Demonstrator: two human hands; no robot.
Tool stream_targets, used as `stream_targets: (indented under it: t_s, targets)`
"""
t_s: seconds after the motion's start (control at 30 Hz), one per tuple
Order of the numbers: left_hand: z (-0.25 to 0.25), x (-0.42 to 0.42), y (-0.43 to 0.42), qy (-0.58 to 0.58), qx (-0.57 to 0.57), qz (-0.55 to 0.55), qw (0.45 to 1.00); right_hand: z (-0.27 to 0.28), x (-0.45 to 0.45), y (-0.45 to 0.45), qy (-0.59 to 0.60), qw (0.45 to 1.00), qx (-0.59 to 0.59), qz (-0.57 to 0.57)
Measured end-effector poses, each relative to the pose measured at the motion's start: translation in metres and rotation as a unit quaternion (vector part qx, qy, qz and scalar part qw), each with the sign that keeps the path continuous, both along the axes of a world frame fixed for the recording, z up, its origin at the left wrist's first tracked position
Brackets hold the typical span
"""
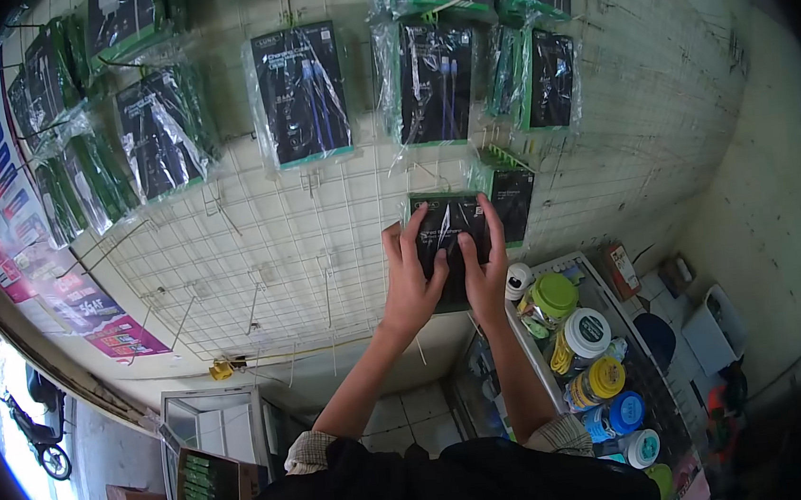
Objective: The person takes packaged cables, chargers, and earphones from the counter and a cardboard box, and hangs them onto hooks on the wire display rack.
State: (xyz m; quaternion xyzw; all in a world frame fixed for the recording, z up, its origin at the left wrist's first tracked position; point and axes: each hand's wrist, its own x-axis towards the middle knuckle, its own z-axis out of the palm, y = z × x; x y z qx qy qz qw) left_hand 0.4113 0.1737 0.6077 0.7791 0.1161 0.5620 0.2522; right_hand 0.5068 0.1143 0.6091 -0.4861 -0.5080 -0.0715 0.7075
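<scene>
A black and green package (455,269) is held upright against the wire grid, near its middle. My left hand (412,277) grips its left side, with the thumb on the front and a finger near the top edge. On the right side my right hand (485,266) grips it too, thumb on the front. Another dark package (515,204) hangs just behind and to the right of it. Above hang packages in clear plastic, one with blue cables (434,85) and another (301,95) to its left.
The wire grid (206,310) with bare hooks spans the wall. At the lower right, lidded jars (587,332) line a glass counter (666,398). A box of green packages (203,496) stands at the lower left. Posters (50,271) cover the left wall; a motorbike (39,424) is outside.
</scene>
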Motion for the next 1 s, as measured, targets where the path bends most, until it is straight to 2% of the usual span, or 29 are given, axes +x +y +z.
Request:
stream_targets:
  t_s: [0.27,0.37,0.47,0.53,0.67,0.87,0.97,1.0]
  targets:
    - [-0.020,0.026,0.040,0.017,-0.069,-0.021,0.997,-0.024,0.027,0.046,0.013,1.000,-0.024,-0.015]
    - [-0.033,0.039,0.062,-0.004,-0.088,0.004,0.996,-0.036,0.040,0.077,-0.016,0.999,-0.031,-0.035]
    - [-0.047,0.052,0.088,0.015,-0.085,0.030,0.996,-0.048,0.057,0.110,-0.082,0.990,-0.059,-0.097]
    - [-0.053,0.058,0.103,0.059,-0.018,0.103,0.993,-0.053,0.066,0.129,-0.091,0.987,-0.075,-0.108]
    - [-0.064,0.065,0.119,0.079,-0.042,0.114,0.989,-0.063,0.076,0.155,-0.111,0.981,-0.080,-0.141]
    - [-0.073,0.062,0.129,0.100,-0.039,0.094,0.990,-0.062,0.076,0.155,-0.127,0.984,-0.061,-0.113]
    - [-0.075,0.045,0.113,0.110,-0.040,0.090,0.989,-0.069,0.072,0.141,-0.076,0.988,-0.118,-0.058]
    - [-0.073,0.033,0.103,0.090,-0.035,0.078,0.992,-0.069,0.063,0.127,-0.086,0.982,-0.138,-0.096]
